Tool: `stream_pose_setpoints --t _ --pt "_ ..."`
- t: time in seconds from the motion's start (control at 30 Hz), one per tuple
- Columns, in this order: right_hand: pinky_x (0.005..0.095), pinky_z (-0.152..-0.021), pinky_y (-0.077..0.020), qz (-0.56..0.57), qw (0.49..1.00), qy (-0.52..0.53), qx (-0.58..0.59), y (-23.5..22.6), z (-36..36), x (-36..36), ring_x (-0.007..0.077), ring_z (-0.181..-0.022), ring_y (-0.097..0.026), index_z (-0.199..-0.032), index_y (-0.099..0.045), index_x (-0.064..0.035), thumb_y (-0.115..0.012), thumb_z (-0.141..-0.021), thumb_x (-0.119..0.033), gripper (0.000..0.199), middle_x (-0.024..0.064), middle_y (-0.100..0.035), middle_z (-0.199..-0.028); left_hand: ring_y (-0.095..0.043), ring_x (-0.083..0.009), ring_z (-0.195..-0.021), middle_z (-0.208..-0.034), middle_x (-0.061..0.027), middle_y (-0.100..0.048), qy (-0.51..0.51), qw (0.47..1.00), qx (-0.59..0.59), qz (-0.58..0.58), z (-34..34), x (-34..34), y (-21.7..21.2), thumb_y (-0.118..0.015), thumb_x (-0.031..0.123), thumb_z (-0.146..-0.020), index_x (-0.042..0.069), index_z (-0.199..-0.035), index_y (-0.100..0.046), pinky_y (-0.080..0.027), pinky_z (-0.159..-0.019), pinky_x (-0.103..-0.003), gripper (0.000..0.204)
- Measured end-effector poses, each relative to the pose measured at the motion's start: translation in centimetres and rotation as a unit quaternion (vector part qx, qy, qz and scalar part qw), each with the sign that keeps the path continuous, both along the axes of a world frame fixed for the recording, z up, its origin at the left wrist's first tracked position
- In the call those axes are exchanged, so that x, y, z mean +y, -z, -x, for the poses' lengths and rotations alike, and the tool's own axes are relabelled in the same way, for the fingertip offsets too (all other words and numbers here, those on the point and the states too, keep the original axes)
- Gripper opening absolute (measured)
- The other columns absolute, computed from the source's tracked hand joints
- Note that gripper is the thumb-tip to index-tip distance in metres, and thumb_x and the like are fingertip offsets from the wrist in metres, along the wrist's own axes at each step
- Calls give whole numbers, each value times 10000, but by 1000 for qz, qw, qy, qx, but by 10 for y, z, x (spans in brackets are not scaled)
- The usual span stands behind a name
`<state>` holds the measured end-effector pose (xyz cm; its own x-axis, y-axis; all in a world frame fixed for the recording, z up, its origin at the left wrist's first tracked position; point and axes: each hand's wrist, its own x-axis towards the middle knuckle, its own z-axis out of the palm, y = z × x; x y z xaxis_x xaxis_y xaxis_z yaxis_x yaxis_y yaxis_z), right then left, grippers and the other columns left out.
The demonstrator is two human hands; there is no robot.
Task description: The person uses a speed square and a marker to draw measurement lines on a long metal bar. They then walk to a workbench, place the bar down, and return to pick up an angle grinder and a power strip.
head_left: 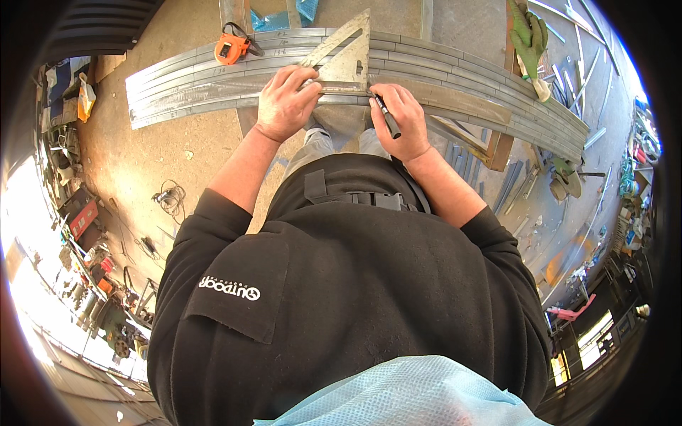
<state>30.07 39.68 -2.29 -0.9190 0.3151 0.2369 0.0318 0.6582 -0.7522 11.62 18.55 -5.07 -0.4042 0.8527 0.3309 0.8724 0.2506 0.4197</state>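
Metal triangular square point(348, 57), one: lies flat on the metal strips, its long base edge toward the person. The left hand point(284, 103) presses down on its lower left corner, fingers spread flat, gripping nothing.

Black marker pen point(387, 117), one: gripped in the closed right hand point(401, 121), tip at the square's lower right corner, against the strip beneath.

Long grey metal strips point(440, 78), laid side by side in a band; roughly six or seven, exact count hard to make out. They look curved, as straight edges do near the rim of this view. The band rests on supports that are mostly hidden; a brown board shows under its right end.

Orange tape measure point(231, 48), one: sits on the strips, left of the square, apart from both hands.

Green work gloves point(529, 35): a pair or one, not clear, lying at the far right end of the strips.

Hidden: the person's black-sleeved torso covers the lower middle; only grey trouser legs show below the hands.

Surface and room: dusty concrete workshop floor point(163, 156) with a coiled cable point(170, 197), loose metal offcuts on the right, cluttered tools and machines along the left edge.
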Motion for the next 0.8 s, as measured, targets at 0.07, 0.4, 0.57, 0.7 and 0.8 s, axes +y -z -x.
stream_pose_setpoints --t 0.07,0.4,0.57,0.7,0.8 --pt "429 -925 -580 9 1000 0 -5 0 -1 0 406 -1039 -730 -1218 -718 -6 -732 -957 21 263 187 -758 -1131 -681 -291 -1192 -1203 -6 -717 0 1000 -1 1 0 0 0 -834 124 -844 154 -1002 -731 -602 -974 -426 190" --pt "396 -836 -587 83 990 107 27 -6 -24 14 353 -914 -744 -1169 -726 6 -738 -993 4 176 183 -758 -1038 -668 -298 -1202 -1219 -13 -706 3 1000 -8 -6 -2 0 1 -823 123 -845 136 -1010 -721 -571 -1026 -450 195" --pt "402 -826 -590 70 991 117 -1 -7 -41 19 359 -916 -750 -1190 -720 7 -731 -1006 -7 185 190 -756 -1045 -663 -315 -1219 -1246 -28 -710 20 1000 -7 -6 3 -4 0 -817 110 -851 118 -1012 -714 -548 -1069 -479 191" --pt "410 -847 -592 69 990 124 -19 -8 -48 14 364 -943 -758 -1202 -717 4 -733 -1017 -25 188 199 -758 -1071 -665 -348 -1230 -1241 -48 -730 13 1000 -23 -13 12 -25 -8 -831 64 -836 99 -973 -711 -560 -1063 -486 186" --pt "403 -848 -592 73 990 122 -15 -8 -46 7 354 -940 -755 -1210 -715 5 -728 -1022 -27 191 194 -757 -1063 -667 -346 -1232 -1243 -48 -733 1 1000 -25 -6 25 -48 -13 -830 57 -847 92 -980 -716 -560 -1069 -478 178"
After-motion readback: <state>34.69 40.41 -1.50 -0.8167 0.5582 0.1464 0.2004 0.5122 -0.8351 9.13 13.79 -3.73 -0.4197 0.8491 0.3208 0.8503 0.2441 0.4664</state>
